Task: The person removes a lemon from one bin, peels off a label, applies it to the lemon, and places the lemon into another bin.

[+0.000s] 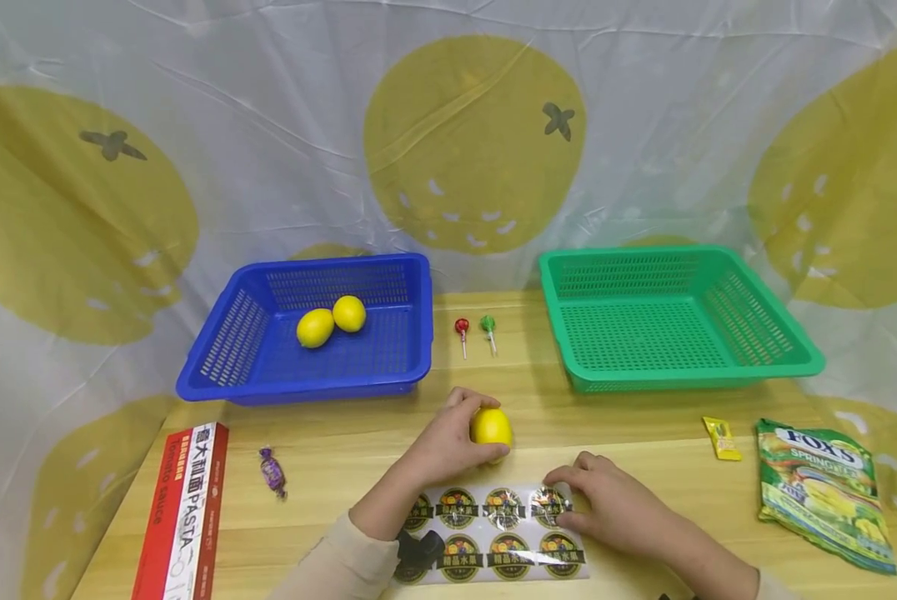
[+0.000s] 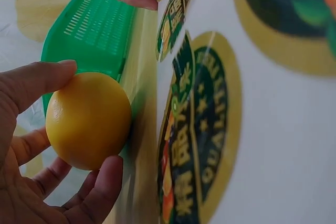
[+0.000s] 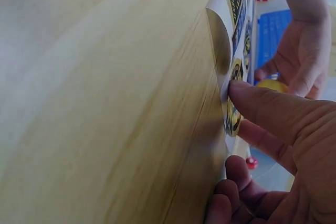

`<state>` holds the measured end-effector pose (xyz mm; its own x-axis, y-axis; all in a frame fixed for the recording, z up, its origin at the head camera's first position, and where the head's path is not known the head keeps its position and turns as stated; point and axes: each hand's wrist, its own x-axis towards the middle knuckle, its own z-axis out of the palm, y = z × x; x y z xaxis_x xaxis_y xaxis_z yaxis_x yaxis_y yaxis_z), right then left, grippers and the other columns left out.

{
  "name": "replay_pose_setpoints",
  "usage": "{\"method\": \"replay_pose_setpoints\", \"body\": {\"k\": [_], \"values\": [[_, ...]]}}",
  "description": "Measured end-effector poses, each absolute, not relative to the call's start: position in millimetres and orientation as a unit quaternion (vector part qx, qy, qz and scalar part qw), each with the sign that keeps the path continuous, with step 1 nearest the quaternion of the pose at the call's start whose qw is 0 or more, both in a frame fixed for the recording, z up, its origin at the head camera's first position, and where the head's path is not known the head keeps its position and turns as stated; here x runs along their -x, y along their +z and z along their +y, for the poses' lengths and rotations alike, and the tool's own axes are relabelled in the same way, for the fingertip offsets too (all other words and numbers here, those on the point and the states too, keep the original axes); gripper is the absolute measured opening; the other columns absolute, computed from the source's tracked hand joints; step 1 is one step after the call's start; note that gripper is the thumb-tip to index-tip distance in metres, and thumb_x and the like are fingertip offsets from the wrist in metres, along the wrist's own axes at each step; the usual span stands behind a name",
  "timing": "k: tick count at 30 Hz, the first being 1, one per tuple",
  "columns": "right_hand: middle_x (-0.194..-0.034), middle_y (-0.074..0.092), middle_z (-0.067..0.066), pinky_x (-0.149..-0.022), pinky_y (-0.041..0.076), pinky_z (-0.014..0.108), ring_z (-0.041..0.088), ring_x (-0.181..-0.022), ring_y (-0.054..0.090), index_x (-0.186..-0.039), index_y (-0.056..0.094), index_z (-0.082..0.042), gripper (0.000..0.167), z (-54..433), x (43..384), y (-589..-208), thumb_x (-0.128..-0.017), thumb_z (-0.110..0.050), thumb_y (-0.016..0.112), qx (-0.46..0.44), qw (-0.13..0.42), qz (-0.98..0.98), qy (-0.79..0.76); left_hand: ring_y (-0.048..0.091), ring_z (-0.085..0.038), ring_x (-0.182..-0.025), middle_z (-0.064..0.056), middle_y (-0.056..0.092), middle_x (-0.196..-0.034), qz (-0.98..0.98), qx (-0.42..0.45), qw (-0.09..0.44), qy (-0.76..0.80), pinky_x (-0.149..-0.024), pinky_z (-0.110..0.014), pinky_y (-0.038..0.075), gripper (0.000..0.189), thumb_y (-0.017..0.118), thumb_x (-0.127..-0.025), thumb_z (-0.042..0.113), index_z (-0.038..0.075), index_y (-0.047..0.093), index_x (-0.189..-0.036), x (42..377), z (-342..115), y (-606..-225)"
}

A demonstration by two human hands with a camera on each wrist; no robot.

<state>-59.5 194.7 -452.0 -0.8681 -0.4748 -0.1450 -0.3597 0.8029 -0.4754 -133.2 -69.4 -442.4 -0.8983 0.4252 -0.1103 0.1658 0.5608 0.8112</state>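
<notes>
My left hand point(image 1: 456, 442) holds a yellow lemon point(image 1: 491, 427) just beyond the sticker sheet point(image 1: 486, 527), thumb and fingers set around its sides. In the left wrist view the lemon point(image 2: 89, 121) looks smooth and round, close over the wood. The sheet carries rows of round black-and-gold fruit stickers. At its far right corner my right hand point(image 1: 617, 508) pinches the edge by a sticker point(image 3: 234, 114) between thumb and index finger. The near edge of the sheet curls up in the right wrist view. Two more lemons point(image 1: 332, 322) lie in the blue basket point(image 1: 306, 390).
A green basket point(image 1: 692, 373) stands at the back right. Between the baskets lie a red lollipop point(image 1: 461, 327) and a green lollipop point(image 1: 488, 323). A pasta box point(image 1: 182, 508) and purple candy point(image 1: 272, 472) lie left; a yellow packet point(image 1: 722, 438) and green Fox's bag point(image 1: 826, 492) lie right.
</notes>
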Motion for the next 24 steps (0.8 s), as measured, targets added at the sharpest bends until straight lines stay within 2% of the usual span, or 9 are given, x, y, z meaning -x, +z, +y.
{"method": "replay_pose_setpoints", "body": {"k": [11,17,20,24], "values": [[-0.095,0.054,-0.011,-0.069,0.046,0.025,0.004,-0.082,0.045,-0.123,0.069,-0.030,0.042,192.9,59.1,-452.2,-0.084,-0.040,0.080,0.224,0.132,0.939,-0.223,0.058,-0.022,-0.109,-0.007,0.050,-0.134,0.869,-0.180,0.151,0.435,-0.099,-0.041,0.053,0.063,0.085,-0.083,0.028,0.013,0.059,-0.138,133.8,-72.8,-441.8],[-0.095,0.053,-0.011,-0.069,0.045,0.026,0.004,-0.082,0.045,-0.122,0.069,-0.030,0.041,192.9,60.3,-452.1,-0.084,-0.041,0.080,0.226,0.135,0.939,-0.221,0.055,-0.028,-0.118,-0.011,0.048,-0.138,0.879,-0.177,0.138,0.421,-0.104,-0.051,0.050,0.073,0.087,-0.080,0.032,0.015,0.055,-0.143,131.5,-75.9,-437.4],[-0.097,0.055,-0.011,-0.071,0.047,0.028,0.005,-0.084,0.047,-0.123,0.068,-0.031,0.041,193.0,61.4,-451.8,-0.085,-0.043,0.080,0.222,0.140,0.940,-0.220,0.053,-0.029,-0.121,-0.012,0.049,-0.138,0.888,-0.179,0.124,0.406,-0.104,-0.053,0.049,0.076,0.087,-0.079,0.034,0.017,0.054,-0.145,127.7,-79.8,-432.5],[-0.097,0.056,-0.012,-0.072,0.047,0.029,0.005,-0.084,0.047,-0.123,0.068,-0.032,0.042,193.0,63.1,-450.9,-0.084,-0.045,0.079,0.221,0.145,0.940,-0.216,0.051,-0.029,-0.121,-0.010,0.048,-0.137,0.896,-0.195,0.119,0.380,-0.098,-0.050,0.052,0.073,0.086,-0.082,0.034,0.020,0.053,-0.146,118.5,-85.5,-427.9]]}}
